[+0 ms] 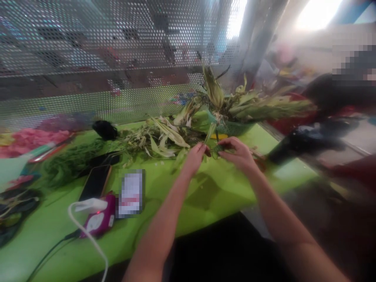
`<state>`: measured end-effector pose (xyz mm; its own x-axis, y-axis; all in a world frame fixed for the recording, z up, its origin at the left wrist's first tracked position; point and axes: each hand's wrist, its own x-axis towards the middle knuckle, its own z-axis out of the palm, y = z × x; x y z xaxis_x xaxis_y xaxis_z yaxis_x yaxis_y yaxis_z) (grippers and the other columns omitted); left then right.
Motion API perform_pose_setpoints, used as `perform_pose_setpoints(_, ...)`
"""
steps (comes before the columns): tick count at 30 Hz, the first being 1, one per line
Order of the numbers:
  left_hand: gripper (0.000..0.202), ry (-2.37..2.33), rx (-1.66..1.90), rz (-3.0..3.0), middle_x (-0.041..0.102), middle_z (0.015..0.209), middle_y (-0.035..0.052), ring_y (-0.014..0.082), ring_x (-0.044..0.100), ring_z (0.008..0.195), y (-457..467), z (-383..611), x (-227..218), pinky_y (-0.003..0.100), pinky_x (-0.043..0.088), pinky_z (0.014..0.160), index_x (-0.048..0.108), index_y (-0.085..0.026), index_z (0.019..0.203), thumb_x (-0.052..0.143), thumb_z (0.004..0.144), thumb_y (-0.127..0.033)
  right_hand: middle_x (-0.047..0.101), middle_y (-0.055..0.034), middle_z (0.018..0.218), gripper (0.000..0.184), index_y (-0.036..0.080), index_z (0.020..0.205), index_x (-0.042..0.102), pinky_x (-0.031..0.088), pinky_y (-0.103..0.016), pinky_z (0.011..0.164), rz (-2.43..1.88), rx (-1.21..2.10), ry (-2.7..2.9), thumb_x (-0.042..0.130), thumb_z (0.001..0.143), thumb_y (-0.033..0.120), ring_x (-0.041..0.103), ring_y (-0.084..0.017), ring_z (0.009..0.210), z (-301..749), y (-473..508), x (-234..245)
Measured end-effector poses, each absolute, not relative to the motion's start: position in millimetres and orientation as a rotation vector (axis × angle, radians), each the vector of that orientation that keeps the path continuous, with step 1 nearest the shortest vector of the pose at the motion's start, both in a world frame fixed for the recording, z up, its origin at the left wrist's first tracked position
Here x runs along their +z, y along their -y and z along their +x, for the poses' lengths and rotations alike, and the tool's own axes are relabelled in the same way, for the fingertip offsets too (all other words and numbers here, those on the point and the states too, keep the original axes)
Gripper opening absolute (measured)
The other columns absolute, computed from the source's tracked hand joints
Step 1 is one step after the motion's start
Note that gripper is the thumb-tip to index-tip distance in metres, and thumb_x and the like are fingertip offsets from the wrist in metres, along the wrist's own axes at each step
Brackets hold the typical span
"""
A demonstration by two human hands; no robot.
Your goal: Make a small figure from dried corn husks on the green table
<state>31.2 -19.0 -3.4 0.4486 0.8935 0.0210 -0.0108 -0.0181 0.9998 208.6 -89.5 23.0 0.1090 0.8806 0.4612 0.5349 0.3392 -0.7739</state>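
My left hand point(196, 157) is closed in a pinch at the base of an upright green corn husk strip point(209, 134). To its right, my right hand point(237, 153) has its thumb and fingers drawn together around a small clump of thin green thread point(216, 149), which hangs in a loop between the two hands. Blur hides the exact grip of the fingertips. Just beyond my hands, a heap of dried corn husks point(166, 137) is spread over the green table point(202, 199). A green basket point(232, 127) behind my right hand holds more husks and leafy stalks.
Left of me lie a dark phone point(96, 182), a blurred-out device point(131, 194), a purple power strip point(102, 219) with cables, green netting point(69, 162) and pink material point(44, 135). A perforated metal screen point(117, 58) stands behind. At right, a blurred person in dark clothing point(329, 133) is close by.
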Motion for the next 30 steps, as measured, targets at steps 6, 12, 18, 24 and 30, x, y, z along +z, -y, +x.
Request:
perform_pose_setpoints(6, 0.025, -0.805, 0.871, 1.308, 0.05, 0.062, -0.0025, 0.0068, 0.038, 0.051, 18, 34, -8, 0.02, 0.025, 0.048, 0.059, -0.017, 0.082, 0.054, 0.086, -0.041, 0.06, -0.0042, 0.097, 0.031, 0.02, 0.102, 0.067, 0.051, -0.035, 0.083, -1.283, 0.465, 1.49, 0.074, 0.074, 0.03, 0.06, -0.018, 0.087, 208, 92, 21)
perform_pose_setpoints(12, 0.026, -0.805, 0.814, 1.432, 0.045, 0.057, -0.0034, 0.0091, 0.038, 0.052, 19, 34, -6, 0.022, 0.027, 0.049, 0.061, -0.018, 0.076, 0.057, 0.085, -0.043, 0.062, -0.0047, 0.098, 0.03, 0.02, 0.102, 0.066, 0.051, -0.036, 0.084, -1.308, 0.457, 1.454, 0.072, 0.075, 0.029, 0.06, -0.018, 0.088, 208, 93, 18)
perform_pose_setpoints(18, 0.031, -0.802, 0.768, 1.647, 0.048, 0.06, -0.0023, 0.0107, 0.04, 0.055, 21, 33, -8, 0.022, 0.029, 0.051, 0.058, -0.019, 0.07, 0.051, 0.088, -0.045, 0.066, -0.0054, 0.097, 0.031, 0.018, 0.103, 0.065, 0.051, -0.037, 0.083, -1.329, 0.427, 1.41, 0.071, 0.074, 0.028, 0.062, -0.019, 0.086, 206, 94, 17)
perform_pose_setpoints(24, 0.028, -0.837, 0.863, 1.507, 0.052, 0.069, -0.0017, 0.0086, 0.041, 0.056, 16, 25, -3, 0.02, 0.028, 0.05, 0.054, -0.019, 0.076, 0.054, 0.087, -0.045, 0.067, -0.0045, 0.095, 0.029, 0.019, 0.101, 0.065, 0.05, -0.035, 0.081, -1.368, 0.377, 1.362, 0.07, 0.074, 0.026, 0.061, -0.018, 0.085, 213, 96, 17)
perform_pose_setpoints(30, 0.027, -0.793, 0.971, 1.251, 0.048, 0.067, -0.0034, 0.0048, 0.036, 0.049, 8, 11, 13, 0.017, 0.024, 0.044, 0.052, -0.018, 0.081, 0.058, 0.085, -0.043, 0.067, -0.0036, 0.091, 0.028, 0.018, 0.098, 0.065, 0.049, -0.034, 0.076, -1.463, 0.368, 1.411, 0.069, 0.072, 0.025, 0.061, -0.018, 0.079, 234, 101, -1)
